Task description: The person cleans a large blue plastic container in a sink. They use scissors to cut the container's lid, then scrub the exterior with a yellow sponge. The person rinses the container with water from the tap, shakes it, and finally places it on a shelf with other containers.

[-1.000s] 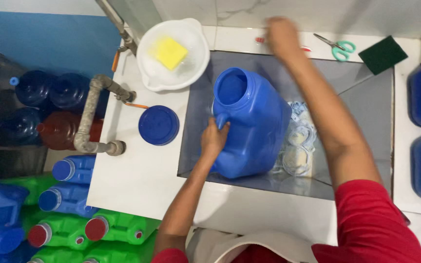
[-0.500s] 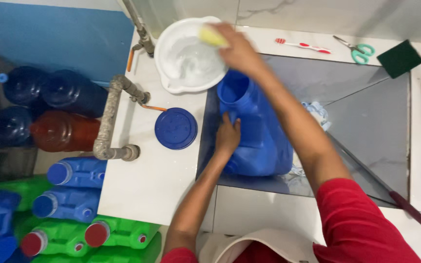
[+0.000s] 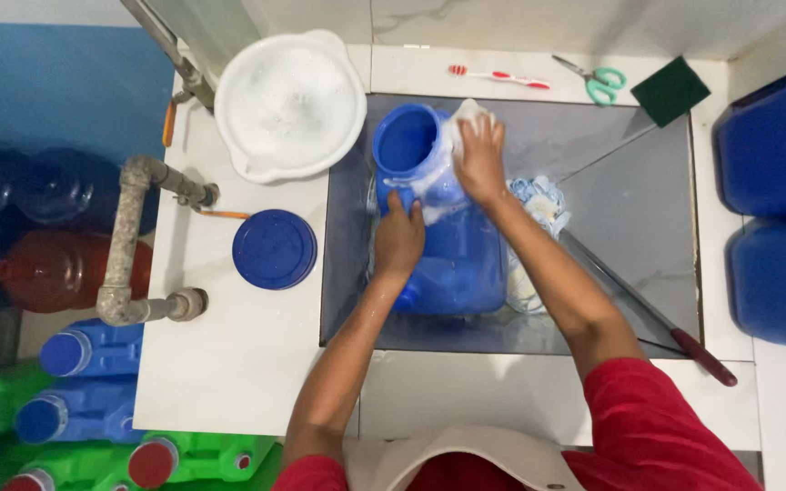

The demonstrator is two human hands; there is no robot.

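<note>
A blue plastic jerrycan (image 3: pixel 452 250) lies in the grey sink (image 3: pixel 629 191) with its open mouth toward the back wall. My left hand (image 3: pixel 399 238) grips its handle side. My right hand (image 3: pixel 480 156) presses a soapy sponge (image 3: pixel 462 120) against the can's shoulder, and white foam streaks the plastic there. The sponge is mostly hidden under foam and fingers. A white bowl (image 3: pixel 289 102) of suds stands on the counter at the sink's back left corner. The can's round blue lid (image 3: pixel 274 248) lies flat on the counter to the left.
A toothbrush (image 3: pixel 498 76), scissors (image 3: pixel 595 80) and a green scouring pad (image 3: pixel 670 89) lie along the back ledge. A grey pipe (image 3: pixel 129 245) runs over the left counter. Blue, green and red containers (image 3: pixel 84 359) crowd the floor left; large blue cans (image 3: pixel 775 218) stand right.
My right hand took the sponge from the white bowl and brought it down onto the jerrycan's shoulder, leaving foam. My left hand kept hold of the can.
</note>
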